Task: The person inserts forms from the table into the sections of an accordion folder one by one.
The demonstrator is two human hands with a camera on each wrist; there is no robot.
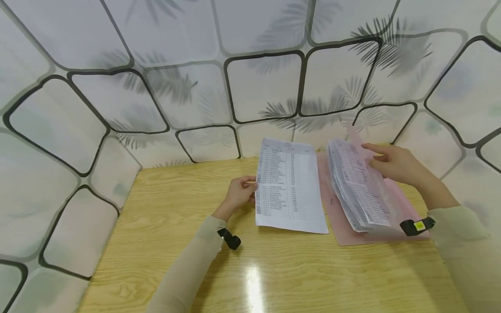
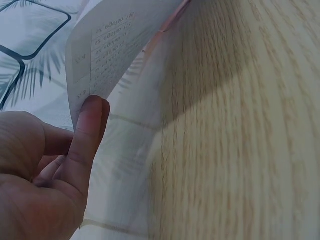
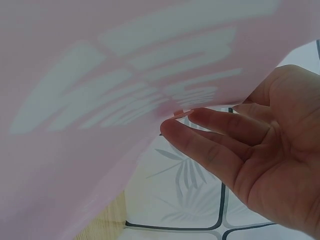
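Note:
A white printed sheet with a table of text stands slightly tilted up from the wooden table. My left hand pinches its left edge between thumb and fingers; in the left wrist view the sheet curves upward from the fingertips. To the right lies a pink folder, opened, with a stack of printed pages inside. My right hand pinches the upper right edge of the folder's translucent pink cover, which is raised over the pages. In the right wrist view this pink cover hides most of the scene.
The wooden table reaches back to a patterned wall covering with dark outlines and leaf prints, which also encloses both sides. Small black devices sit on both wrists, the left one near the table surface.

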